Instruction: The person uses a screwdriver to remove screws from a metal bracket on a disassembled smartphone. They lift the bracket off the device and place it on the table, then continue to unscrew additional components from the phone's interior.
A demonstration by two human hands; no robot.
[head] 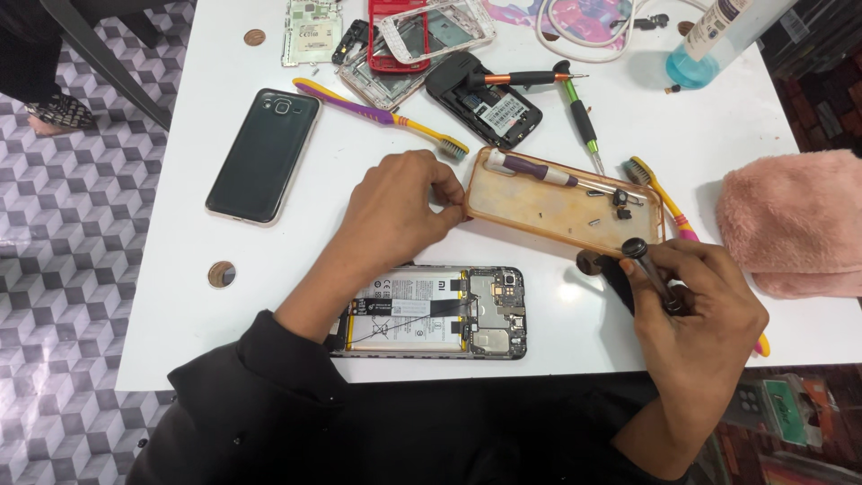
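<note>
Two bare hands are working over a white table (269,296). Left hand (400,202) is pinching the near corner of an orange case (548,211), steadying it as a tray for tiny screws. Right hand (696,310) is curling its fingers around a black screwdriver (648,269), tip down. An opened phone (431,312) is lying just below, between both arms.
</note>
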